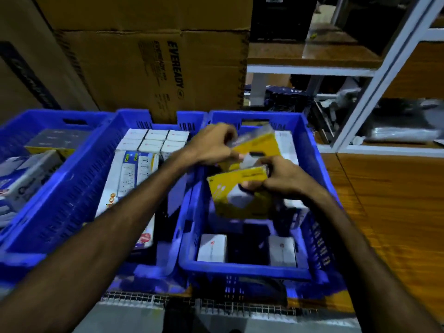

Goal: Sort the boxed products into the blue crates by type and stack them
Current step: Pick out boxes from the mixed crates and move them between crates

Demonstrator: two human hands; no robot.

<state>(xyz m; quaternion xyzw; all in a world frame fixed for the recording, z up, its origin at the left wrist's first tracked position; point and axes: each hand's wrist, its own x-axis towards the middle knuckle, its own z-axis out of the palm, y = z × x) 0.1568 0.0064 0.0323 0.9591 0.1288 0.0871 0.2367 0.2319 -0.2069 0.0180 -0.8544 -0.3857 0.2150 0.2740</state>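
Sorting looks midway: white boxes (153,140) stacked in the middle crate (72,188); left hand (211,145) and right hand (286,176) each pinch a yellow pack (237,188) over the right crate (312,150).

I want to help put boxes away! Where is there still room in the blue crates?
The right crate has a dark bare patch on its floor between two white boxes at the near wall. The middle crate is crowded: small white boxes fill its far end, a long box its middle. Both hands, left hand and right hand, hold yellow packs over the right crate.
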